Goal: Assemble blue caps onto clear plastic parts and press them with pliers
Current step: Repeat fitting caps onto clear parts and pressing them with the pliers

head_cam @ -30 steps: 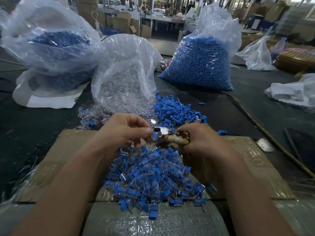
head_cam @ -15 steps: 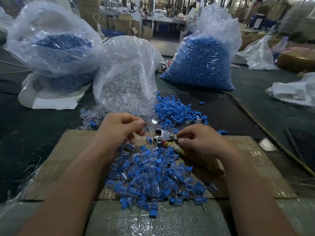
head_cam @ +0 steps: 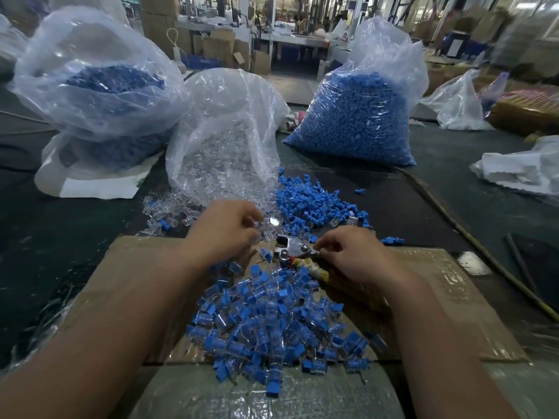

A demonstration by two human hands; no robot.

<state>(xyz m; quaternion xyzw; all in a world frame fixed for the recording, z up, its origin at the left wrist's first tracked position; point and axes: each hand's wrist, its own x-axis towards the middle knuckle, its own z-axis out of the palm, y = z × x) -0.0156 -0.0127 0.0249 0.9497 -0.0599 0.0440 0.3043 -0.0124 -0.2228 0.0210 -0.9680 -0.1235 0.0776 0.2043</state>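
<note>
This was a factory assembly floor. Beyond the left hand (head_cam: 225,229) sat a bulk sack of clear parts (head_cam: 223,146), beyond the right hand (head_cam: 352,255) a sack of blue caps (head_cam: 354,122); farther back stood workbenches (head_cam: 290,40) and stacked cartons (head_cam: 160,22).

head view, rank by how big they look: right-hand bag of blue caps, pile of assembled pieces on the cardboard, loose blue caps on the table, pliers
1-2. right-hand bag of blue caps and pile of assembled pieces: about alike, and the pile is nearer the camera, so unranked
3. loose blue caps
4. pliers
</note>
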